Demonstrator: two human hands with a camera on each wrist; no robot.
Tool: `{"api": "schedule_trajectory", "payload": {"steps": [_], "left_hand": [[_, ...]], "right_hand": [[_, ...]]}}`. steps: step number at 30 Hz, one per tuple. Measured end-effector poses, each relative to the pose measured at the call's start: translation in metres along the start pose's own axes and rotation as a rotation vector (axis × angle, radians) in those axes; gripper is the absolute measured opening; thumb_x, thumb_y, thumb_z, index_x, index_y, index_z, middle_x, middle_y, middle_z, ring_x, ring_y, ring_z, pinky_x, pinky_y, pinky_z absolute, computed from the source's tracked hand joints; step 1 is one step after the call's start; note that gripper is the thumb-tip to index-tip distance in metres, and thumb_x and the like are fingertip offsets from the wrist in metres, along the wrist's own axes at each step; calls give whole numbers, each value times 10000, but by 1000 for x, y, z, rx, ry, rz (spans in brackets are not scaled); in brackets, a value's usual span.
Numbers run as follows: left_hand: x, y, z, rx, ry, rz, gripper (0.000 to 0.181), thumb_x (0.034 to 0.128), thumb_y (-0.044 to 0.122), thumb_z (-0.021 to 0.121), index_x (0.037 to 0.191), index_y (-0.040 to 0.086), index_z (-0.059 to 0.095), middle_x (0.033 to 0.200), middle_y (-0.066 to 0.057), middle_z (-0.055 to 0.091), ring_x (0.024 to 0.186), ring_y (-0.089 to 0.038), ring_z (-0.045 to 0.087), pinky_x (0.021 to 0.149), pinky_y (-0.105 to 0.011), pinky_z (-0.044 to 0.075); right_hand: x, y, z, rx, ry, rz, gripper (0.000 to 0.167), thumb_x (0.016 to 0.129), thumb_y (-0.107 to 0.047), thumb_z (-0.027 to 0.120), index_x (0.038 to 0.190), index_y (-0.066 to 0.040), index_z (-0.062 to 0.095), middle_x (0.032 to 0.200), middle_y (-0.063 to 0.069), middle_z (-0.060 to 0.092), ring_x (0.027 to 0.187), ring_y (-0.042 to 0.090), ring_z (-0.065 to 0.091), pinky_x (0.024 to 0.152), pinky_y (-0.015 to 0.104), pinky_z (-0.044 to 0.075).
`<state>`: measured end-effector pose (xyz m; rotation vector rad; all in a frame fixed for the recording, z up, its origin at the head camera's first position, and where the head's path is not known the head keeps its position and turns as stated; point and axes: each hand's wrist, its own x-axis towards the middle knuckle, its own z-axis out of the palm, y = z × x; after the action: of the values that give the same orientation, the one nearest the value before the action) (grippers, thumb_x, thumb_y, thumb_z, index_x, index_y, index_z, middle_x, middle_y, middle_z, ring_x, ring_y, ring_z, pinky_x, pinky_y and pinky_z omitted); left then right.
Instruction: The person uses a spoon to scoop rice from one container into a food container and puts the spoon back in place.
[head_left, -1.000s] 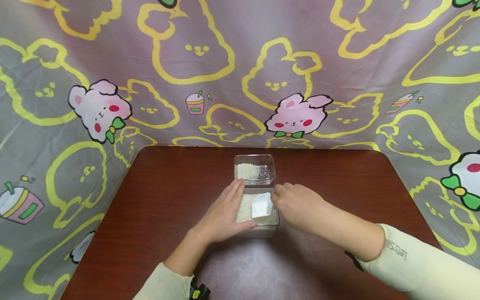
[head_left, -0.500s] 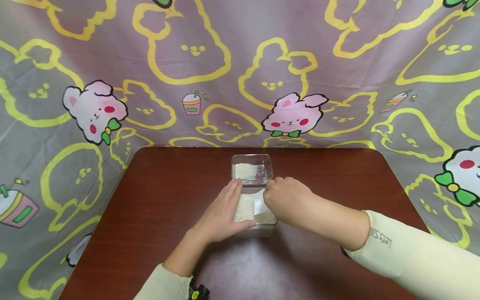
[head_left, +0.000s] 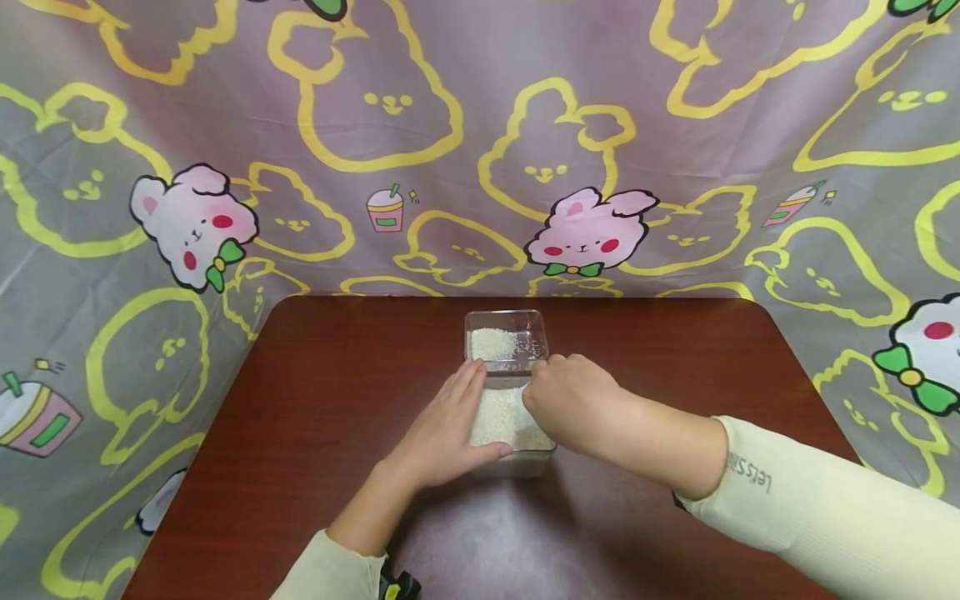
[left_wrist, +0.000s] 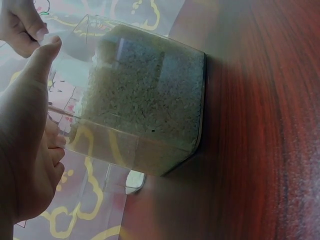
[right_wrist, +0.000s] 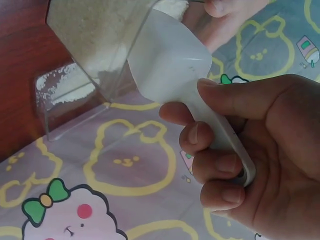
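My left hand (head_left: pixel 442 425) holds the left side of a clear plastic box (head_left: pixel 517 465), its thumb over the front rim and its fingers toward the back corner. Rice (head_left: pixel 495 417) fills this box nearly to the rim. At the right rim, my right hand (head_left: pixel 581 408) grips a white scoop by the handle, fingers curled round it. The right wrist view shows the scoop (right_wrist: pixel 170 60) tilted at the box mouth, its outer side facing that camera. From the head, most of the scoop is hidden behind the right hand; what it contains cannot be seen.
Directly behind the rice box stands a second clear box (head_left: pixel 534 332), with a heap of rice at its left and scattered grains at its right. Both are on a dark red-brown table (head_left: pixel 360 367). A patterned curtain (head_left: pixel 450 108) surrounds the table's back and sides.
My right hand has shifted left over the box and turned, tipping the scoop until little of it shows from the head. The left hand has kept its place on the box.
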<state>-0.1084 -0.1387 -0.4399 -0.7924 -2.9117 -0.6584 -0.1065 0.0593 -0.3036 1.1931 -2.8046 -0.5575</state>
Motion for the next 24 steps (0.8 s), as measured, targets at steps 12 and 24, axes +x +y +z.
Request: {"api": "schedule_trajectory", "payload": {"steps": [12,24], "left_hand": [[0,-1,0,17,-13,-2,1092,836,710,573,1555,-15,184,1635,-162,181,1524,-260,132,1216,-411,199],[0,-2,2,12,4,11,1099,824,681,613,1548,-31,193,1625,-180,200,1520,-267,145,1214,-416,212]], "right_hand": [[2,-3,35,38,47,-6,67,810,-75,677,829,-75,741,767,74,612,667,230,581,564,368,520],[17,-14,71,37,152,-36,110,851,-123,663,911,-54,724,807,72,593,730,219,589,568,324,519]]}}
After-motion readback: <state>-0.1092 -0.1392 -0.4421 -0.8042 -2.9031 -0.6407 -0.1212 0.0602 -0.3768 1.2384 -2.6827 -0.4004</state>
